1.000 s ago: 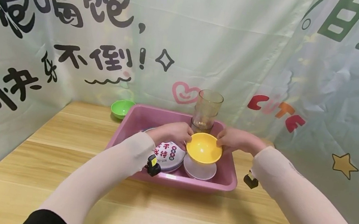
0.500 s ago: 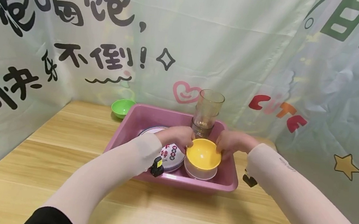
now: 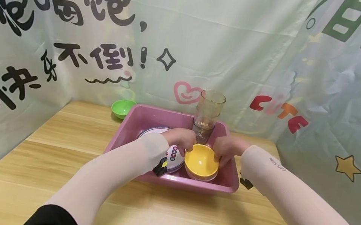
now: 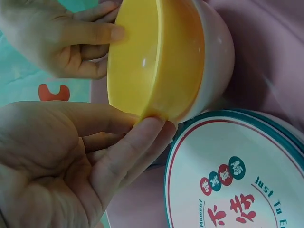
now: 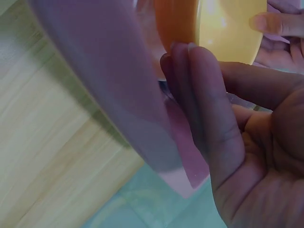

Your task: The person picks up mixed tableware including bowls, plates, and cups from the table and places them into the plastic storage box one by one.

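The yellow bowl [image 3: 201, 161] sits in a pale bowl [image 4: 221, 59], inside the front right part of a pink basin [image 3: 163, 114]. On its left side, my left hand [image 3: 182, 139] pinches the rim between thumb and fingers. My right hand [image 3: 228, 148] pinches the opposite side, its thumb over the inside and its fingers against the outer wall. In the left wrist view the pale bowl shows below the yellow one. A stack of printed plates [image 4: 223, 185] lies beside the bowls, partly covered by my left arm in the head view.
Tall stacked amber cups [image 3: 210, 107] stand at the basin's back right, just behind the bowls. A green bowl [image 3: 122, 109] is on the wooden table [image 3: 70, 143], left of the basin. A printed cloth [image 3: 165, 19] hangs close behind.
Both hands have lowered the yellow bowl toward the front of the basin. It was held above the pale bowl earlier and now sits in it, covering most of it.
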A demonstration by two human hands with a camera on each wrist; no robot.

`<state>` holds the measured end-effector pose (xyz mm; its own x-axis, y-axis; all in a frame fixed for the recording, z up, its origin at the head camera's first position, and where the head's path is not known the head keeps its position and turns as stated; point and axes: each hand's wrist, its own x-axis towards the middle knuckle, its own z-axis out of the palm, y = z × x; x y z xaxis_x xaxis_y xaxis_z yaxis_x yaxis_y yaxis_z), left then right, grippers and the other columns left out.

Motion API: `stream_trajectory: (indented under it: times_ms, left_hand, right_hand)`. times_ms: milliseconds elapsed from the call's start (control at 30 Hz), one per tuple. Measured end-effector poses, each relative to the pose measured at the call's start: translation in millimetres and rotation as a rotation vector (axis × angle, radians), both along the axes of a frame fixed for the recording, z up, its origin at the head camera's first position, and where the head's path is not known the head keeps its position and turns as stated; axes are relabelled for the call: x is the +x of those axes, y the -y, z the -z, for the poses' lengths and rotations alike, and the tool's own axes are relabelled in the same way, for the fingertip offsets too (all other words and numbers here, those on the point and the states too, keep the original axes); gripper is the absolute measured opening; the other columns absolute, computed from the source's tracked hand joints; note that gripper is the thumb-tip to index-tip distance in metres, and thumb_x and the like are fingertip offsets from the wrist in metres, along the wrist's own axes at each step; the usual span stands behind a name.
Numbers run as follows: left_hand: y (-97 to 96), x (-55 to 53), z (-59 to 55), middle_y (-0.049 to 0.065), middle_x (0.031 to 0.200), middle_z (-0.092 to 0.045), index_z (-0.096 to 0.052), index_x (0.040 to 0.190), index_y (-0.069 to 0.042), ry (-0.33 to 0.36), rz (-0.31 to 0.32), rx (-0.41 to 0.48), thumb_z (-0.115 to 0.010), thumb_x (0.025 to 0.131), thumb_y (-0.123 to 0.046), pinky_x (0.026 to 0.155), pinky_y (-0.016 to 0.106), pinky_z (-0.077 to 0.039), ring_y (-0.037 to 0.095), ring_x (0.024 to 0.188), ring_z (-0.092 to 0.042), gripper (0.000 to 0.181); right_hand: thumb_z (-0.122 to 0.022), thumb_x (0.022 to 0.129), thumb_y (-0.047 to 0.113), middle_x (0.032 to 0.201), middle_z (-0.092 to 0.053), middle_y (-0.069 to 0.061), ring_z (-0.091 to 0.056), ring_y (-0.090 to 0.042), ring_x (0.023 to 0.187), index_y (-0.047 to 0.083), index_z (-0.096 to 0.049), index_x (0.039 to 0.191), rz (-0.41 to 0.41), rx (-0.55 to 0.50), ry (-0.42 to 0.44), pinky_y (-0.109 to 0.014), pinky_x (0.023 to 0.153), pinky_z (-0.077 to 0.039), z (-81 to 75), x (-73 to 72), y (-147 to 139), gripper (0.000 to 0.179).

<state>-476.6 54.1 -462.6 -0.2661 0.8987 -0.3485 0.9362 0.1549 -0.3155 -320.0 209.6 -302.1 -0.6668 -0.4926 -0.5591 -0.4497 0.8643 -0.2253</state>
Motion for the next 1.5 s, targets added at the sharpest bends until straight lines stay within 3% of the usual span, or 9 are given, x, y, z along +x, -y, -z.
stream_trajectory:
  times_ms: [133,233,333,400,600,733,1067,1233,1500]
  left_hand:
    - [-5.9,0.0,-1.5,-0.003,0.062,-0.048,-0.05,0.062,-0.02,-0.064,0.092,-0.104,-0.078,0.07,-0.039,0.051,0.034,-0.038,0.02,0.058,-0.039,0.034]
    - [-9.8,6.8,-3.8,-0.002,0.057,-0.042,-0.05,0.057,-0.02,0.105,-0.197,-0.081,-0.073,0.071,-0.024,0.044,0.028,-0.033,0.017,0.053,-0.033,0.027]
    - [-14.5,31.4,-18.6,0.003,0.06,-0.047,-0.058,0.059,-0.013,0.286,-0.668,0.057,-0.061,0.076,-0.009,0.042,0.02,-0.042,0.013,0.051,-0.043,0.017]
    - [-13.3,48.4,-35.0,0.004,0.062,-0.05,-0.06,0.061,-0.01,0.352,-0.812,0.127,-0.056,0.076,-0.005,0.044,0.02,-0.048,0.013,0.052,-0.05,0.017]
    - [-0.7,114.5,-108.7,0.009,0.073,-0.057,-0.052,0.059,-0.008,0.489,-0.87,0.189,-0.059,0.076,0.002,0.05,0.019,-0.053,0.01,0.056,-0.063,0.021]
    - [2.3,144.2,-134.5,0.011,0.078,-0.059,-0.049,0.061,-0.008,0.499,-0.945,0.207,-0.059,0.081,0.005,0.043,0.016,-0.05,0.009,0.048,-0.061,0.027]
    - [10.3,154.9,-139.7,0.01,0.073,-0.069,-0.06,0.07,-0.001,0.565,-0.989,0.24,-0.062,0.087,0.001,0.076,0.028,-0.057,0.016,0.07,-0.072,0.017]
    - [11.8,155.4,-137.7,0.01,0.069,-0.069,-0.059,0.067,-0.001,0.584,-1.046,0.285,-0.062,0.088,0.002,0.069,0.025,-0.058,0.015,0.064,-0.071,0.022]
    - [16.8,154.3,-139.2,0.005,0.06,-0.061,-0.062,0.067,0.0,0.61,-1.021,0.315,-0.061,0.092,-0.004,0.06,0.024,-0.058,0.012,0.049,-0.06,0.025]
  right_hand:
    - [-0.068,0.076,0.004,0.067,-0.048,0.002,-0.045,-0.007,0.057,0.013,-0.052,0.065,0.056,0.086,-0.044,-0.017,0.054,-0.041,-0.9,1.8,6,0.022]
    - [-0.07,0.076,0.005,0.067,-0.045,0.003,-0.04,-0.007,0.057,0.014,-0.051,0.063,-0.037,0.158,-0.084,-0.016,0.054,-0.039,-0.8,0.4,9,0.025]
    - [-0.068,0.079,0.001,0.064,-0.049,0.001,-0.051,-0.005,0.055,0.012,-0.053,0.063,0.101,0.129,-0.011,-0.016,0.054,-0.045,0.8,1.0,12,0.025]
    - [-0.066,0.081,-0.001,0.064,-0.054,-0.002,-0.06,-0.008,0.056,0.009,-0.056,0.066,0.241,0.092,0.038,-0.018,0.055,-0.051,1.6,2.4,15,0.021]
    - [-0.066,0.085,-0.001,0.075,-0.065,-0.011,-0.069,-0.016,0.062,0.0,-0.064,0.081,0.402,0.078,0.073,-0.027,0.061,-0.059,2.6,4.7,20,0.005]
    - [-0.066,0.086,0.002,0.073,-0.064,-0.011,-0.067,-0.015,0.059,-0.001,-0.065,0.085,0.396,0.096,0.051,-0.027,0.06,-0.058,2.1,5.5,20,0.003]
    - [-0.058,0.087,0.001,0.064,-0.054,-0.002,-0.054,-0.009,0.051,0.003,-0.064,0.079,0.229,0.104,0.041,-0.017,0.048,-0.046,3.1,5.8,15,0.01]
    - [-0.058,0.088,0.005,0.069,-0.058,-0.002,-0.053,-0.008,0.053,0.005,-0.065,0.08,0.08,0.128,-0.01,-0.017,0.048,-0.044,2.2,5.7,15,0.011]
    - [-0.053,0.085,0.002,0.065,-0.055,-0.002,-0.054,-0.01,0.054,0.004,-0.06,0.073,0.103,0.012,-0.041,-0.021,0.052,-0.047,-2.2,6.6,7,0.013]
